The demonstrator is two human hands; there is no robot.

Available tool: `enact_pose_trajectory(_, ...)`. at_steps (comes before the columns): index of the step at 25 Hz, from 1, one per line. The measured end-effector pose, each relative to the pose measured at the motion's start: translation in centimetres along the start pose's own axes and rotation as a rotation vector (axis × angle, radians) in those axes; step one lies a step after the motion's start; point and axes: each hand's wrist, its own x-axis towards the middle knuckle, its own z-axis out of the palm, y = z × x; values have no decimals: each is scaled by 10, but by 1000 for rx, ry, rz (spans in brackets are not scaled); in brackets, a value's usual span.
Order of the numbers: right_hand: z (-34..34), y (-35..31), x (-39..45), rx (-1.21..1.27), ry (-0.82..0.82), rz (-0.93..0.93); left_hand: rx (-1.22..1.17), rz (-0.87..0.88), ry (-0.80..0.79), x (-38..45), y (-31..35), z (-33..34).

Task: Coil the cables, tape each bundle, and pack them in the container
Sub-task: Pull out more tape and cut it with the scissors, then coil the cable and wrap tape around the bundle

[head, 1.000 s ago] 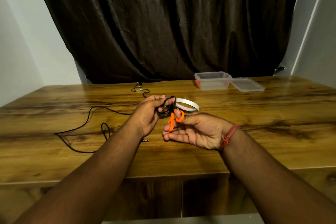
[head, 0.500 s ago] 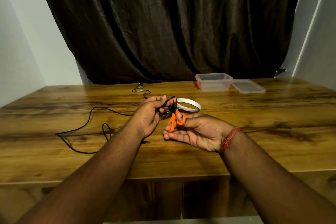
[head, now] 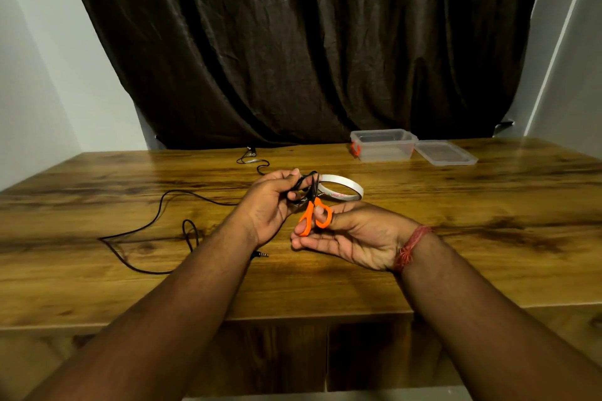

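- Gripping a small coiled black cable [head: 301, 187], the left hand [head: 272, 205] holds it above the surface [head: 456, 238].
- Right hand [head: 351, 234] fingers the orange scissors [head: 314, 215] by their loops.
- Cable looks light and springy; pinch across the loops.

A dark brown, glossy, pleated fabric curtain [head: 293, 42] hangs behind the wooden table with a dark-streaked, polished top [head: 488, 238]. Plain white walls [head: 35, 75] flank the curtain on both sides. Light reflects off the tabletop in front of the curtain.
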Motion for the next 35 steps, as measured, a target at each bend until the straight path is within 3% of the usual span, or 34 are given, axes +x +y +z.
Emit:
enact_pose_trajectory(18, -4, -2, 2, 74, 86, -12, 2, -1, 30, -3, 0, 2)
enact_pose_trajectory(28, 3, -9, -28, -142, 14, 73, 71, -7, -7, -6, -1, 5)
enact_pose_trajectory(30, -3, -19, -46, -212, 134, 43, 93, -13, -1, -6, -1, 6)
enact_pose_trajectory(32, -21, -37, -69, -453, 384, 20, 107, -20, 7, -6, -1, 6)
enact_pose_trajectory(35, -63, -65, -100, -1392, 862, 268, 102, -23, 17, -7, 0, 6)
